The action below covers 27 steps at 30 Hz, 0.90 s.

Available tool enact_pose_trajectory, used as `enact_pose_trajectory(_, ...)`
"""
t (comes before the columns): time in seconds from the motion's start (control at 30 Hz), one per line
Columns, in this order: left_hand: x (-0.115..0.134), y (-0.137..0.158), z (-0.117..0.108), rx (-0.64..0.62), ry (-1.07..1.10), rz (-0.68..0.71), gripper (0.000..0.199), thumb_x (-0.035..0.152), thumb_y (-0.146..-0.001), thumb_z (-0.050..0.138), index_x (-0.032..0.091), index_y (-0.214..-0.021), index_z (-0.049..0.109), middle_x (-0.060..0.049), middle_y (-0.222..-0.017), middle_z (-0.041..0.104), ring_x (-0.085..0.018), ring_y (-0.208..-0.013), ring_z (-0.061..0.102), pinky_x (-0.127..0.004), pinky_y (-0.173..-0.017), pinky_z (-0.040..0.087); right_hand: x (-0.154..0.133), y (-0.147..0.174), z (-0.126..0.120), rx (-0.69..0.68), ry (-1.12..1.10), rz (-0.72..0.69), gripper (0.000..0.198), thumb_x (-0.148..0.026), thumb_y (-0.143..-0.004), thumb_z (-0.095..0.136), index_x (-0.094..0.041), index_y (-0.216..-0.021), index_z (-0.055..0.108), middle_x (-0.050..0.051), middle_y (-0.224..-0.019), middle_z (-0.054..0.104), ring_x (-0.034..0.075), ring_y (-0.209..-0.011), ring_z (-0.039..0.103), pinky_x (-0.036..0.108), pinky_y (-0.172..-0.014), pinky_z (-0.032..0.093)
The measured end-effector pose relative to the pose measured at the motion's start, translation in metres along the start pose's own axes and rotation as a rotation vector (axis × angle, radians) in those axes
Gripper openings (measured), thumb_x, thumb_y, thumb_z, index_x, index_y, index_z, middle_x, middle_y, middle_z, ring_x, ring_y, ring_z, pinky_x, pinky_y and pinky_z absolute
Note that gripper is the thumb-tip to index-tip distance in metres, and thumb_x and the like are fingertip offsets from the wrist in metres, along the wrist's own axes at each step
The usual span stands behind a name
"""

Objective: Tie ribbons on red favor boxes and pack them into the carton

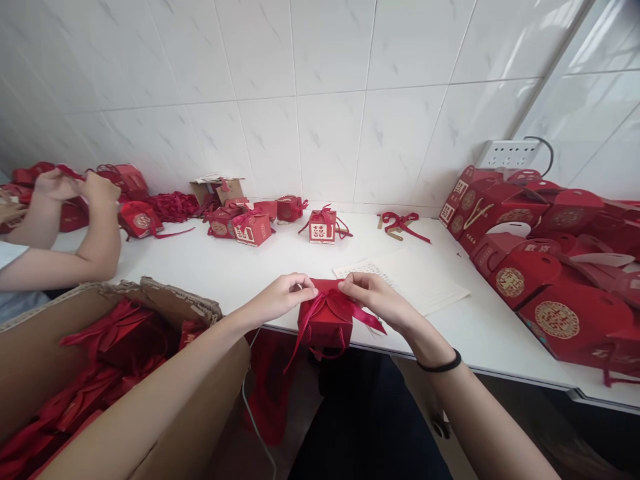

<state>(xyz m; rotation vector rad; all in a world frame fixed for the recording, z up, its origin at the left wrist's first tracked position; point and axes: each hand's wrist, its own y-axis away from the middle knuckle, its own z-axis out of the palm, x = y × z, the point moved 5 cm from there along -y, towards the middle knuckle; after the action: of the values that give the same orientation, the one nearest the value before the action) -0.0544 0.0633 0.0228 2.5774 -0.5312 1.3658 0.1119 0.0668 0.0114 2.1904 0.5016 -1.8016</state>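
Note:
A red gift box [333, 331] sits at the front edge of the white table, right before me. Across its top runs a dark pink satin ribbon [313, 315], its two ends hanging down on either side. My left hand [285, 295] pinches the ribbon at the box's top left. At the top right, my right hand [371, 293] pinches the ribbon between thumb and fingers. A cord handle [327, 340] hangs on the side of the box facing me. The ribbon's crossing between my hands is too small to make out fully.
Small red boxes [323, 225] with ribbons stand farther back on the table [400, 320]. Papers [430, 283] lie beside my right hand. Larger red boxes [510, 280] are piled at right. A carton [215, 400] of red boxes stands at left, near a co-worker's hands [97, 190].

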Motion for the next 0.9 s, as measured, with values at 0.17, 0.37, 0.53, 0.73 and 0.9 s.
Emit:
enact_pose_trajectory(0.17, 0.004, 0.0, -0.002, 0.02, 0.061, 0.056, 0.024, 0.039, -0.077, 0.053, 0.017, -0.068, 0.053, 0.0, -0.072, 0.05, -0.011, -0.063, 0.045, -0.025, -0.06, 0.039, 0.003, 0.0, -0.001, -0.009, -0.016, -0.015, 0.053, -0.068, -0.066, 0.064, -0.017, -0.063, 0.047, -0.004, -0.056, 0.038, 0.01, -0.051, 0.032, 0.024, -0.05, 0.024)
enact_pose_trajectory(0.37, 0.007, 0.002, -0.002, 0.045, -0.089, 0.267, 0.006, 0.021, -0.07, 0.056, 0.017, -0.075, 0.055, -0.003, -0.088, 0.057, -0.012, -0.073, 0.05, -0.027, -0.071, 0.044, 0.006, 0.0, -0.001, 0.014, -0.053, -0.028, 0.053, -0.066, -0.065, 0.066, -0.017, -0.062, 0.047, -0.004, -0.055, 0.039, 0.009, -0.05, 0.032, 0.023, -0.05, 0.025)
enact_pose_trajectory(0.53, 0.0, -0.001, -0.003, 0.206, -0.052, 0.179, 0.013, 0.03, -0.077, 0.054, 0.017, -0.076, 0.055, -0.001, -0.075, 0.059, -0.013, -0.07, 0.055, -0.027, -0.069, 0.046, 0.007, 0.001, 0.0, 0.022, -0.058, -0.024, 0.05, -0.063, -0.067, 0.064, -0.017, -0.063, 0.046, -0.004, -0.055, 0.039, 0.009, -0.049, 0.032, 0.023, -0.048, 0.023)
enact_pose_trajectory(0.73, 0.002, 0.002, 0.0, 0.268, -0.2, 0.15, 0.01, 0.028, -0.076, 0.05, 0.019, -0.073, 0.051, 0.002, -0.068, 0.056, -0.011, -0.062, 0.051, -0.024, -0.062, 0.043, 0.006, 0.001, 0.002, 0.065, -0.058, -0.085, 0.048, -0.062, -0.072, 0.059, -0.018, -0.061, 0.043, -0.005, -0.054, 0.037, 0.009, -0.048, 0.031, 0.023, -0.048, 0.023)
enact_pose_trajectory(0.9, 0.003, 0.004, -0.004, 0.223, -0.193, 0.118, 0.008, 0.023, -0.071, 0.049, 0.019, -0.078, 0.048, 0.003, -0.069, 0.051, -0.012, -0.064, 0.047, -0.024, -0.061, 0.039, 0.011, 0.001, 0.0, 0.148, 0.025, -0.131, 0.042, -0.057, -0.074, 0.057, -0.018, -0.064, 0.045, -0.004, -0.055, 0.042, 0.01, -0.049, 0.036, 0.023, -0.048, 0.026)
